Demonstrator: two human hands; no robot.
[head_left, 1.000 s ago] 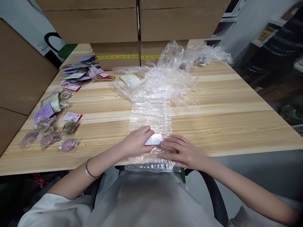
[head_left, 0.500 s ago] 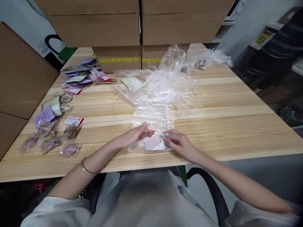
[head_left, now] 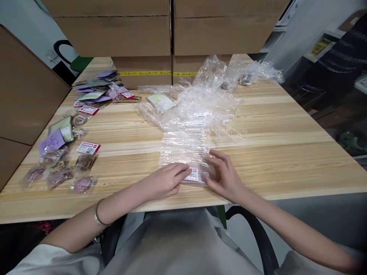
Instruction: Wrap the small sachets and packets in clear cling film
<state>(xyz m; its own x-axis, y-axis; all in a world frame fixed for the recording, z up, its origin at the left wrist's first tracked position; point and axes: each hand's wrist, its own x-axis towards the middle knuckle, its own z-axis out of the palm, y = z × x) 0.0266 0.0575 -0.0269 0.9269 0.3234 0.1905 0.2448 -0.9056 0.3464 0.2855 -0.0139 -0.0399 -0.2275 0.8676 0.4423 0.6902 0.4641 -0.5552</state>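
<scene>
Your left hand lies flat at the near edge of the desk, fingertips pressing down on a small flat packet with a white and red label. Your right hand comes in from the other side, fingers spread and curved over the packet's right end, so both grips are pressing rather than clasped round anything. The packet lies inside the near end of a clear air-column wrap strip, folded plastic over it; its long side runs left to right across you, label facing up. The strip itself runs straight away from you, long axis near to far, with a line of small black marks along its right-hand side.

Off to your left, near the desk edge, sit several clear pouches of purplish pieces, a red and white labelled pouch just beyond them, and a purple card beside a green one.

Further out the strip runs into a crumpled heap of clear plastic film, with a pale green packet lying under its left edge. Back left there is a spread of purple and green cards and pouches.

At the far end, cardboard boxes stand stacked across the desk, a yellow tape line on the lowest one. One more cardboard box rises on your left.
</scene>
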